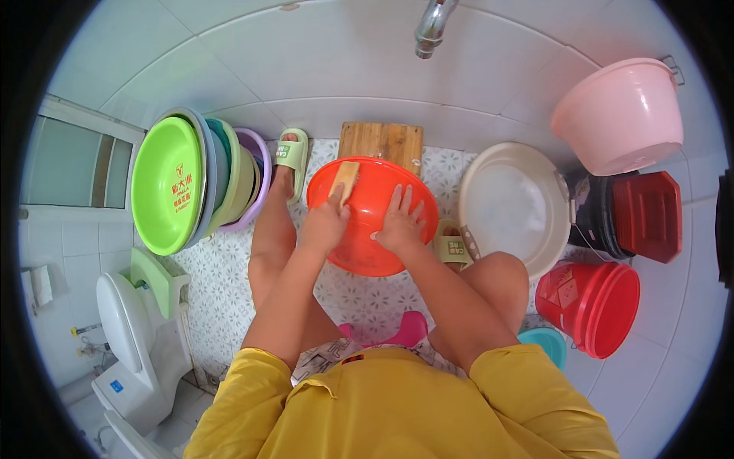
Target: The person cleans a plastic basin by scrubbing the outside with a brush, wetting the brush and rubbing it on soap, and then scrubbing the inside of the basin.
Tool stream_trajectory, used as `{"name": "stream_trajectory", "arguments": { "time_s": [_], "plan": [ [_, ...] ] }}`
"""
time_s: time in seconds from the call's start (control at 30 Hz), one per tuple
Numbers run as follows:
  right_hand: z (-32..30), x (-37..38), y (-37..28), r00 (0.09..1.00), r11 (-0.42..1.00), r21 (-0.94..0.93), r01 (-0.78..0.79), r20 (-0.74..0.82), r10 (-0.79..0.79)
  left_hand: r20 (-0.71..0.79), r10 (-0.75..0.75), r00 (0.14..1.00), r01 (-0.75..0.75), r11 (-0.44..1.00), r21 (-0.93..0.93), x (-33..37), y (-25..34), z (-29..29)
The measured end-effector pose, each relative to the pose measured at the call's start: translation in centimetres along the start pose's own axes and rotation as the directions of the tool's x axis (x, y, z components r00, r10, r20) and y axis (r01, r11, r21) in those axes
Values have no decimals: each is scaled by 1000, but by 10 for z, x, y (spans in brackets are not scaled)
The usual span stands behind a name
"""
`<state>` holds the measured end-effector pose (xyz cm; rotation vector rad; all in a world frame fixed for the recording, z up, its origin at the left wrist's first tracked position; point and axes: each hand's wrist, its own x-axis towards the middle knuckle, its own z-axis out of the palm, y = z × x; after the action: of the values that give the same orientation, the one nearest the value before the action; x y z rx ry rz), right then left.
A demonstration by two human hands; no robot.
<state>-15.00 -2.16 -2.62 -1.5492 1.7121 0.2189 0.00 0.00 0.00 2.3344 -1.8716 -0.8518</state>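
An orange-red plastic basin (365,254) sits between my feet, its inside facing up toward me. My left hand (324,226) is closed around a wooden scrub brush (349,177), which lies against the left part of the basin's inner side. The brush's bristles are hidden from this angle. Against the right part of the basin rests my right hand (401,225), fingers spread and nothing held. Behind the basin, a wooden board or low stool (381,140) stands against the wall.
A cream tub of cloudy water (516,208) stands right. Stacked basins (166,222) lean left, near a toilet (118,314). Farther right are a pink bucket (623,115), dark red containers (650,218) and red buckets (589,306). A faucet (432,30) hangs above.
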Motion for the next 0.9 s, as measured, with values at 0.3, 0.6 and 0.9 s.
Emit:
{"name": "stream_trajectory", "arguments": {
  "time_s": [0.3,0.6,0.9],
  "plan": [
    [19,17,9,975,993,11,118,-188,-114,21,29,999,-29,1000,-6,-13,42,7],
    [9,12,1,993,992,-97,75,-81,-83,8,-121,993,121,993,9,17,-19,-12],
    [6,11,0,996,994,-77,77,-44,-81,155,-17,988,18,1000,-5,6,51,-9]
  ]
}}
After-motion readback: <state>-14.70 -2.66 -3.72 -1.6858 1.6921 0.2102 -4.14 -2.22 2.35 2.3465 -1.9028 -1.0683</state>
